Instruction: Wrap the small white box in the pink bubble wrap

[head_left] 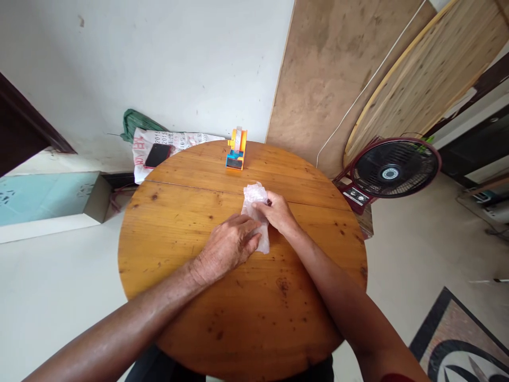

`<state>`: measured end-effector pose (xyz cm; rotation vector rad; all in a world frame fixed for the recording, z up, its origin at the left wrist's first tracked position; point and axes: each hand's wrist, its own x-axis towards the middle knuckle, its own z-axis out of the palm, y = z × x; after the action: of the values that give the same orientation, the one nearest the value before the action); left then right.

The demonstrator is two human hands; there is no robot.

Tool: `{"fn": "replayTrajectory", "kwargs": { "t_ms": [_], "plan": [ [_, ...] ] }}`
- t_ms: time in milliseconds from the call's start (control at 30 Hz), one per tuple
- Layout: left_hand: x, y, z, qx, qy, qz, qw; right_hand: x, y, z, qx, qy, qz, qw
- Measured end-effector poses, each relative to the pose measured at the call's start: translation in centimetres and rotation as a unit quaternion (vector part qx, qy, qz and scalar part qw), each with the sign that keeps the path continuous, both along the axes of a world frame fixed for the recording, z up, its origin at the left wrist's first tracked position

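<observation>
A translucent, whitish roll of what looks like bubble wrap (254,194) lies near the middle of the round wooden table (170,265). My right hand (278,211) grips its right side, thumb on top and fingers curled beneath. From the left, my left hand (233,241) reaches across the lower half, its fingers bent and pressing on the plastic. Whatever may be inside the wrap cannot be made out. Beyond it, at the table's far side, stands an orange and blue tape dispenser (237,148) with a roll of tape, touched by neither hand.
A dark phone-like object (157,155) rests on a printed white sack (191,139) behind the table's far left edge. To the right stands a dark red fan (392,170). A white wall (178,63) and a wooden board (314,79) rise behind the table.
</observation>
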<state>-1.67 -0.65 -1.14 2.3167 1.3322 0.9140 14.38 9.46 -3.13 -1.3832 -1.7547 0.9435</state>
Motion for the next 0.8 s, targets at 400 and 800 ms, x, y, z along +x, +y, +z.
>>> {"fn": "replayTrajectory", "kwargs": {
  "t_ms": [400, 800],
  "plan": [
    [0.1, 0.4, -0.8, -0.023, -0.075, 0.007, 0.997, 0.0, -2.7, 4.1, -0.140, 0.226, 0.048, 0.963],
    [0.5, 0.5, -0.7, -0.141, -0.091, 0.158, 0.973, 0.4, -6.4, 4.2, -0.026, 0.172, 0.062, 0.983]
  ]
}}
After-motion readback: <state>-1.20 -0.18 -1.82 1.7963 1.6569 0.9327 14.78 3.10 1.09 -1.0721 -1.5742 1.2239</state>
